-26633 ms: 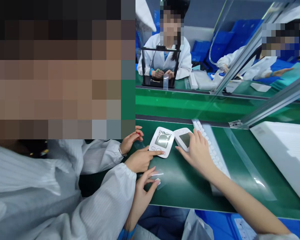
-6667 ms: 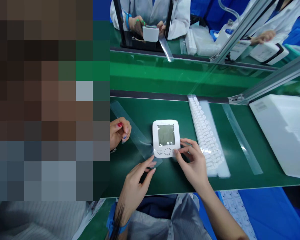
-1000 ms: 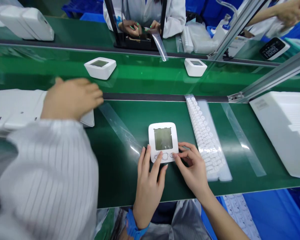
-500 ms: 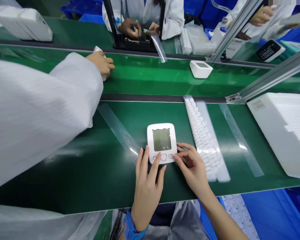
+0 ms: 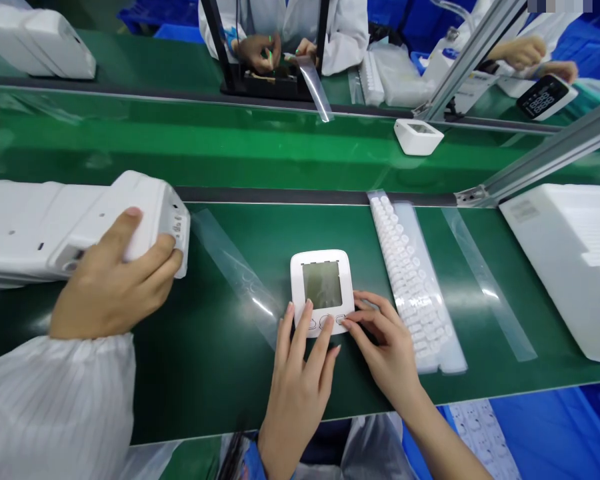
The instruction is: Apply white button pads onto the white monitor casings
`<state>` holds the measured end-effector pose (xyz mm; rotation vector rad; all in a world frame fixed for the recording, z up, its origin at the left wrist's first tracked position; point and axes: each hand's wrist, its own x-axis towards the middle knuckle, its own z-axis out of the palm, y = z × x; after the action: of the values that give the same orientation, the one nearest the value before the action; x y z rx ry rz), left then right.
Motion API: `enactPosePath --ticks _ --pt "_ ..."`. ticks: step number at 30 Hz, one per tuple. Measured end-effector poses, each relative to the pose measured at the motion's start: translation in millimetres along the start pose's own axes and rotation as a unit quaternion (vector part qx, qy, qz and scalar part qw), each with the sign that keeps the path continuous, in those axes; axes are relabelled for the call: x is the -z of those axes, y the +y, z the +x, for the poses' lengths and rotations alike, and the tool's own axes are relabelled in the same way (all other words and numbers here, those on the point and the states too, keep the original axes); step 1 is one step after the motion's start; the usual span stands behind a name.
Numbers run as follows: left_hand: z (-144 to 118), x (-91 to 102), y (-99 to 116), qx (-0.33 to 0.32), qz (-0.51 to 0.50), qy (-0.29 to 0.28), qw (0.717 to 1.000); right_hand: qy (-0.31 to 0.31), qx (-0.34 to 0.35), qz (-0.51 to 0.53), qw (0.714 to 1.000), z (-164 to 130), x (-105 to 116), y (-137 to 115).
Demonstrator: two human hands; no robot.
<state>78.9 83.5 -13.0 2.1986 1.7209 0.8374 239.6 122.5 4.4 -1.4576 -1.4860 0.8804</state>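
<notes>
A white blood pressure monitor (image 5: 322,292) with a square grey screen lies face up on the green bench in front of me. My left hand (image 5: 303,373) rests its stretched, spread fingertips on the lower front, around the outlined buttons. At the lower right corner, my right hand (image 5: 383,347) pinches the edge between thumb and fingers; the underside of this grip is hidden. Just right of that hand lies a clear strip of white button pieces (image 5: 410,287). A transparent film strip (image 5: 235,270) lies left of the monitor.
A co-worker's hand (image 5: 115,277) holds a white housing at the end of a row (image 5: 17,230) on the left. Another monitor (image 5: 419,137) sits on the green conveyor. Metal posts (image 5: 473,60) and a white tray (image 5: 565,280) stand right. People work opposite.
The co-worker's arm has drawn back from the conveyor, and its hand now holds a white housing on my bench at left. The conveyor monitor has shifted right. My hands keep nearly the same pose.
</notes>
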Motion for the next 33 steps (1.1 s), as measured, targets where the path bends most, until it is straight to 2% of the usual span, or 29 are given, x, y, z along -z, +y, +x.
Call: enactPosePath --ticks 13,23,33 --pt "0 7.5 0 -0.031 0.017 -0.005 0.999 0.022 0.020 -0.030 0.999 1 -5 -10" --pt "-3 1.4 3 -0.036 0.031 -0.003 0.999 0.031 0.068 -0.068 0.995 0 -4 -6" --pt "-3 1.5 2 -0.062 0.065 -0.004 0.996 0.042 0.060 -0.069 0.995 -1 -7 -6"
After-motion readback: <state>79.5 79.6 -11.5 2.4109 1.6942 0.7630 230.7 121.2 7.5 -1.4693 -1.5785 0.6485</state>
